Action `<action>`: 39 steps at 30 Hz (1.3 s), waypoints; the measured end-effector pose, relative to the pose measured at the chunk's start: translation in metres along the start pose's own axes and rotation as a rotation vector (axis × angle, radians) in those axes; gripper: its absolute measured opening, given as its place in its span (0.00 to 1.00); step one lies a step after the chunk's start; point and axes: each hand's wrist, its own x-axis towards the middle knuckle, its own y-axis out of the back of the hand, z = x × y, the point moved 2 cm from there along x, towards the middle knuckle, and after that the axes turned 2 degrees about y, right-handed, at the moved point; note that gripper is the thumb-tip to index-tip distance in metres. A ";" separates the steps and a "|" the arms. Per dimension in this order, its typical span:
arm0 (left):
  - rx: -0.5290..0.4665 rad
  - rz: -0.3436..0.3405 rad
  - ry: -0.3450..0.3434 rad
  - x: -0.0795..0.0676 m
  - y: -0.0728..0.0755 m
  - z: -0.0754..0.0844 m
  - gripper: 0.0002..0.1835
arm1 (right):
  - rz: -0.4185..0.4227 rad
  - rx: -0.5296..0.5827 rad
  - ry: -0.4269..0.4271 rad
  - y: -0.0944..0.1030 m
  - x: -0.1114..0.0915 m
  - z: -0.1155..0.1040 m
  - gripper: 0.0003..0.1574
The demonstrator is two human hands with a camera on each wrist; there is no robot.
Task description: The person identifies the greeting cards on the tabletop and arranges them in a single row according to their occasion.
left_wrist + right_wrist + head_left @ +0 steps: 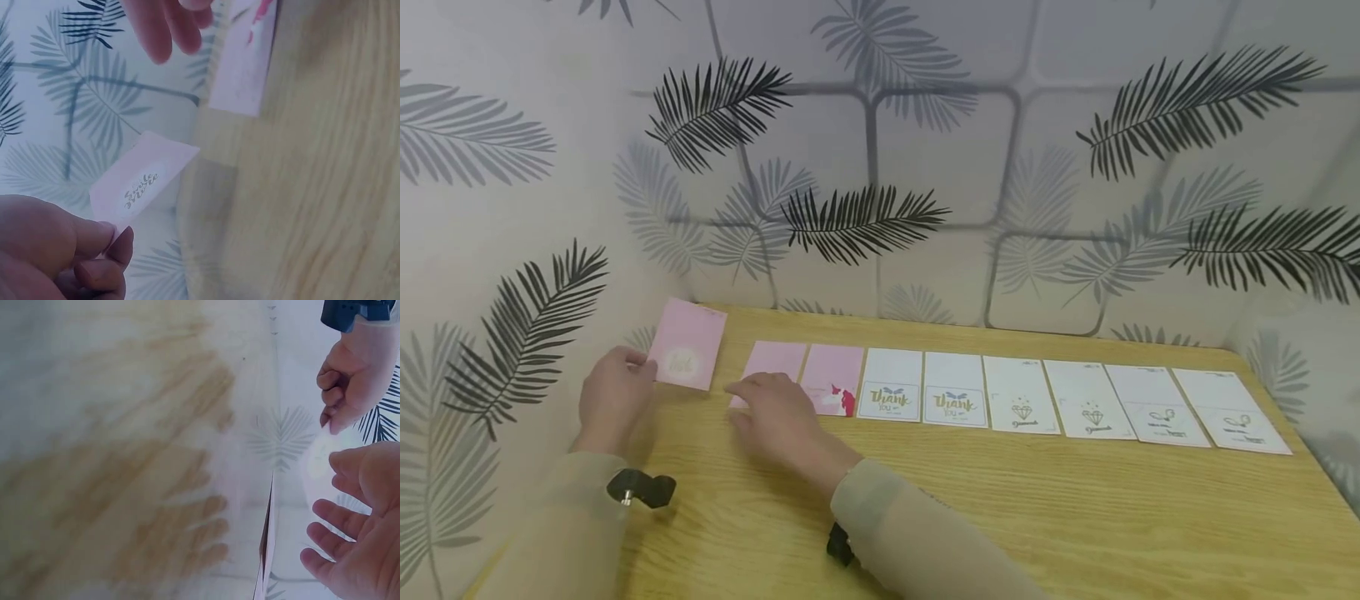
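Observation:
My left hand (617, 398) pinches a pink card (688, 342) by its lower corner, at the left end of the table. In the left wrist view the held card (144, 178) is raised and tilted, with gold lettering in a pale oval. Over a row of cards, my right hand (778, 421) has its fingers loosely extended and nothing in them. It hides the lower part of a pink card (778, 357) at the row's left end. Beside that one lies another pink card (833, 375) with a red-maned unicorn. The right wrist view shows the right hand (362, 531) relaxed, fingers apart.
Rightward along the wooden table (1000, 508) the row continues with "Thank You" cards (891, 383), diamond cards (1022, 396) and plain white cards (1232, 408) with dark print. Behind the table and at its left stands a wall (940, 167) with a feather-leaf pattern.

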 end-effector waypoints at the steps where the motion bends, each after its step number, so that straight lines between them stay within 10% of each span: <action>1: -0.013 0.001 0.001 0.000 0.001 0.002 0.26 | 0.007 0.018 -0.013 0.001 0.000 0.001 0.26; 21: -0.124 -0.070 -0.014 -0.011 0.002 0.016 0.24 | 0.011 0.385 -0.160 -0.003 0.009 -0.001 0.32; 39: -0.171 -0.117 0.014 -0.017 0.004 0.018 0.26 | -0.013 0.361 -0.104 -0.009 0.008 -0.016 0.32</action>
